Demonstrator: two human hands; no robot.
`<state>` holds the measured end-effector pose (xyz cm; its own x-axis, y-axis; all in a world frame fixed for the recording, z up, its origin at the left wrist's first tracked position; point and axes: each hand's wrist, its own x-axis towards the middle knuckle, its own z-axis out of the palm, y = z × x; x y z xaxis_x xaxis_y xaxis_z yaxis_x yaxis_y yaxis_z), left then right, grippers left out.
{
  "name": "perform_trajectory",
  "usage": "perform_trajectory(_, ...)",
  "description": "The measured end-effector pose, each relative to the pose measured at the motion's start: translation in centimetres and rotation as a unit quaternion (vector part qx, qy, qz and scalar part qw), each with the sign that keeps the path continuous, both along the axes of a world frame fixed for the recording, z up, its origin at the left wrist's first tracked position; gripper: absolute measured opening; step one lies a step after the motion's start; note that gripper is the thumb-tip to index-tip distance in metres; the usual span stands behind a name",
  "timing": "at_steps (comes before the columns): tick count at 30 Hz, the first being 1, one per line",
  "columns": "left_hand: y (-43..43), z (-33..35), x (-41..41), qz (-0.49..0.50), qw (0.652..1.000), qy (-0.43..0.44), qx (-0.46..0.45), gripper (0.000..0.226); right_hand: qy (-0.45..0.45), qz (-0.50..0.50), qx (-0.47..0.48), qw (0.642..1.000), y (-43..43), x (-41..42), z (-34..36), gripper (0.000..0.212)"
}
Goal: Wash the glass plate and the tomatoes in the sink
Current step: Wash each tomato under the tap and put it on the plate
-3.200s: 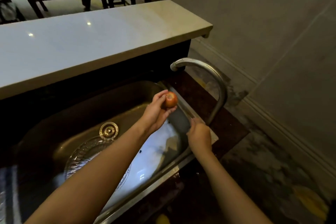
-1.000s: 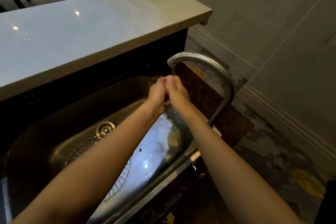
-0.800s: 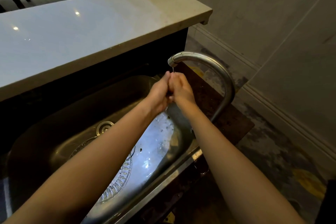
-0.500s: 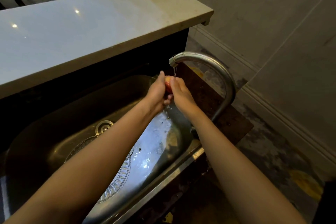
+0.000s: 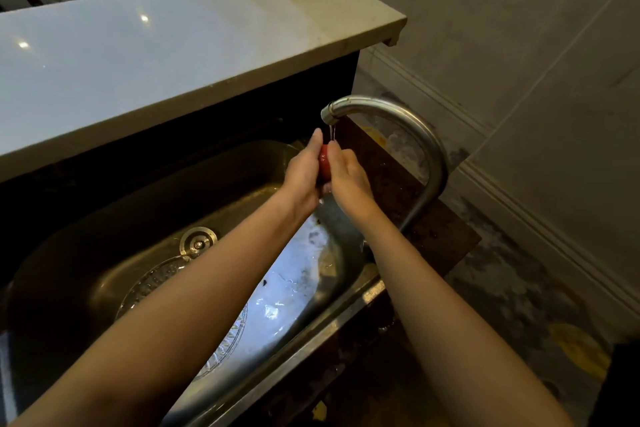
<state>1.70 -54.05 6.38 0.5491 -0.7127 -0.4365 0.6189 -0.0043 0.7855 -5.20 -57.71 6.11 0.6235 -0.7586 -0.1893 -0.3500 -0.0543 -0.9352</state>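
A red tomato (image 5: 324, 161) sits between my two hands under the spout of the curved steel tap (image 5: 408, 125), from which a thin stream of water runs. My left hand (image 5: 303, 177) cups it from the left and my right hand (image 5: 346, 177) cups it from the right, so only a strip of it shows. The cut-glass plate (image 5: 156, 279) lies flat on the bottom of the steel sink (image 5: 104, 218), mostly hidden under my left forearm.
The sink drain (image 5: 198, 242) lies just beyond the plate. A pale stone counter (image 5: 166, 45) overhangs the sink's far side. A dark brown ledge (image 5: 398, 191) holds the tap base. Tiled floor (image 5: 519, 288) and wall stand to the right.
My right hand left the tap base and joined my left hand round the tomato under the running water. Over the last second both hands have shifted round it, and more red now shows.
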Motion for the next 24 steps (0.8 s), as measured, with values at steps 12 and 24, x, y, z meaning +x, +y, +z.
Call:
perform_trajectory(12,0.4,-0.1,0.2,-0.044,0.997,0.051,0.048,0.033,0.121,-0.023,-0.124,0.985,0.6,-3.2,-0.4,0.03)
perform_trajectory(24,0.2,-1.3,-0.4,-0.044,0.996,0.072,-0.014,0.015,0.256,-0.084,-0.232,0.935,3.2,-6.7,-3.6,0.028)
